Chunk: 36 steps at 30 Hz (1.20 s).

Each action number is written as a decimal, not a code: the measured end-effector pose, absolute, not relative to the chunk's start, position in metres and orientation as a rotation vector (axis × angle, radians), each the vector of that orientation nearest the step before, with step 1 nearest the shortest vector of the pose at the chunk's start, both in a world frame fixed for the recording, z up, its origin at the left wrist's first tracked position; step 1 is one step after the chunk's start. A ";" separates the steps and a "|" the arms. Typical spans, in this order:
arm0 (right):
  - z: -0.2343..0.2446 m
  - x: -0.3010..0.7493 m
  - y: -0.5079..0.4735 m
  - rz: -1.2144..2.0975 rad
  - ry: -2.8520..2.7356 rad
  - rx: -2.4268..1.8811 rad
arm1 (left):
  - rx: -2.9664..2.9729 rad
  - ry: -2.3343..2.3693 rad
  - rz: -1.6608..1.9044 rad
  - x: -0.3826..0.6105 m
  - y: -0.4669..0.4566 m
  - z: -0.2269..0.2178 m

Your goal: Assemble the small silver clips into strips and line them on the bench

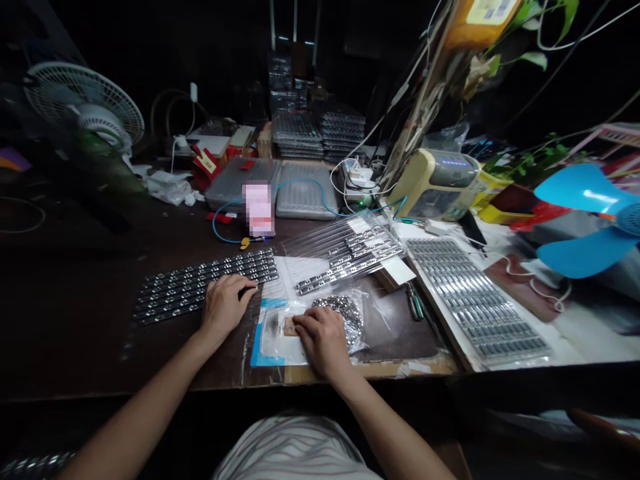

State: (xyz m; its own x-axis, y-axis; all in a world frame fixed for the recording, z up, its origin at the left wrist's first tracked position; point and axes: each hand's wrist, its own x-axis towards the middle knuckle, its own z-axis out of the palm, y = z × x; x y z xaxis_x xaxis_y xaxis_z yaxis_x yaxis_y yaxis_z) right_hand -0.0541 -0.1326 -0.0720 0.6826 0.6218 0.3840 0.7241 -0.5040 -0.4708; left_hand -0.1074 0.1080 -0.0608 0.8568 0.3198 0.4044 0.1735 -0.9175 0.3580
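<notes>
Over at the far left of the dark counter (65, 320), a white desk fan (85, 100) is standing beside a crumpled white plastic bag (170, 188). Nearer the person, the left hand (226, 308) is lying on rows of dark strips (205, 287) studded with small metal parts, its grip open, the fingers spread and holding nothing that shows. Behind those rows, two grey plastic cases (243, 183) are sitting side by side, with a blue cable (220, 227) looping in front of them. Moving right, the right hand (323, 340) is bearing down on a clear plastic bag (273, 340) edged in blue, its grip narrow, the fingers curled over a small tan piece (290, 327); whether they are pinching it or only pressing on it, I cannot tell. A heap of small silver parts (337, 317) is lying just beside that hand. Farther back, a clear sleeve of metal strips (350, 243) is resting on the counter, and green-handled pliers (415, 301) are lying near its front edge. Further right, a long tray of silver strips (475, 300) is sitting at an angle, while blue fan blades (585, 220) are showing at the far end.
</notes>
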 end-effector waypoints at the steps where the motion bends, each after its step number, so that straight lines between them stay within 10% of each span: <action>1: -0.071 -0.052 -0.135 -0.237 -1.021 -2.286 | 2.724 0.374 0.665 -0.108 0.110 -0.063; 19: -0.079 -0.027 -0.162 -0.336 -0.909 -2.449 | 1.768 0.494 0.099 -0.097 0.141 -0.035; 36: -0.079 -0.026 -0.165 -0.303 -0.885 -2.424 | 2.757 0.298 0.532 -0.133 0.131 -0.063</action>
State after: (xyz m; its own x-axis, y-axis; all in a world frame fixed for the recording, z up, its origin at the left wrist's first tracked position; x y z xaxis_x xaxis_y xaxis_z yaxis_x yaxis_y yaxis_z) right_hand -0.0264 -0.1650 -0.0794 0.7592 0.5297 0.3782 0.6503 -0.6404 -0.4087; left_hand -0.1330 0.1312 -0.0628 0.9092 0.2598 0.3254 0.1421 -0.9282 0.3439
